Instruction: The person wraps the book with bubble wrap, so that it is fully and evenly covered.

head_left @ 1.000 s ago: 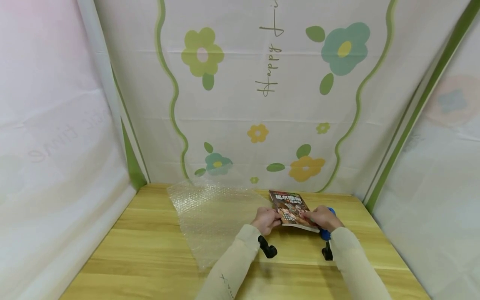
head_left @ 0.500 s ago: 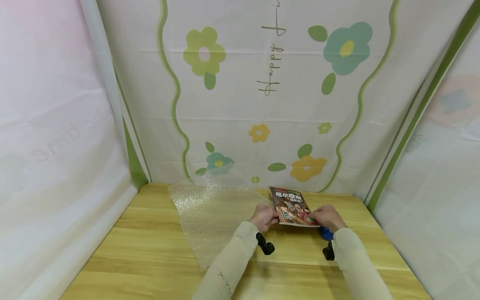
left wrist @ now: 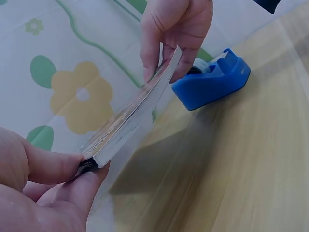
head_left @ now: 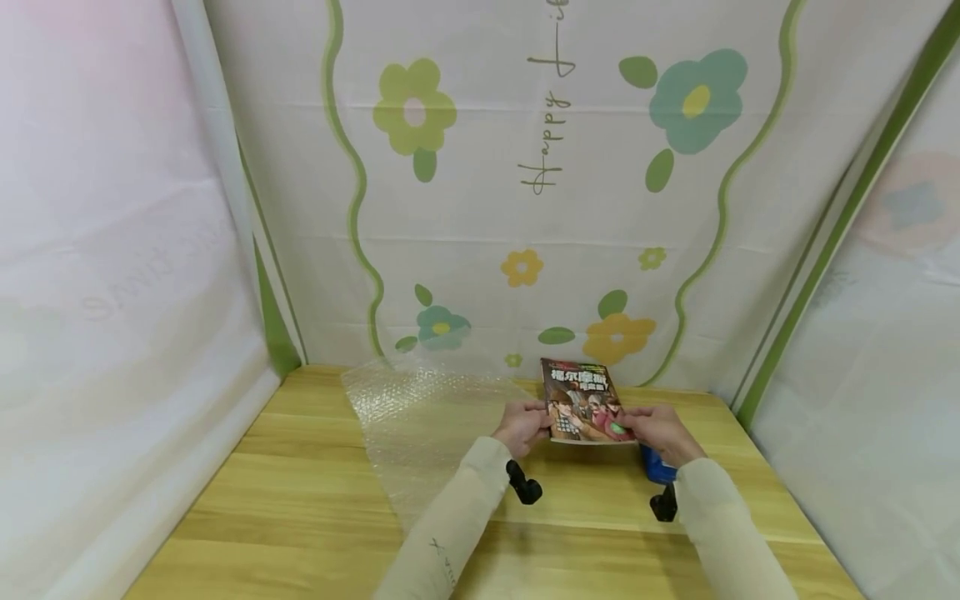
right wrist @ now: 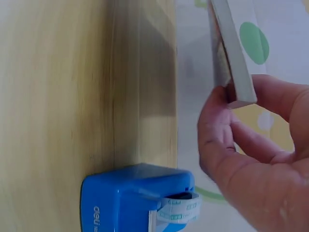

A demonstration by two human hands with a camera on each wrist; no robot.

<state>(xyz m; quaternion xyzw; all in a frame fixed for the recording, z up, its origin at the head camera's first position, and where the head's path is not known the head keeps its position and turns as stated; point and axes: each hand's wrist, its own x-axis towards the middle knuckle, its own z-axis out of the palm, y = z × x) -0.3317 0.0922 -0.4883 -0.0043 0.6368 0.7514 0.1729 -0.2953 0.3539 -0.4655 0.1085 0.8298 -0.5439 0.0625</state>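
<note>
A paperback book (head_left: 581,404) with a dark illustrated cover is held up above the table, its cover tilted toward the head camera. My left hand (head_left: 522,427) pinches its left edge by the spine, thumb on top and fingers beneath, as the left wrist view shows. At the opposite edge my right hand (head_left: 663,433) grips the book between thumb and fingers. In the right wrist view the book's page edge (right wrist: 234,53) sits between them. Below and beside the right hand stands a blue tape dispenser (left wrist: 212,79), partly hidden by that hand in the head view.
A sheet of clear bubble wrap (head_left: 420,433) lies on the wooden table (head_left: 300,500), left of the book, its far edge against the back cloth. White flowered cloth (head_left: 465,167) walls the table at the back and both sides. A black camera mount (head_left: 523,483) hangs at the left wrist.
Both hands have raised the book slightly and tipped its cover more toward the head camera. The right hand has shifted a little to the right. The bubble wrap stays in place.
</note>
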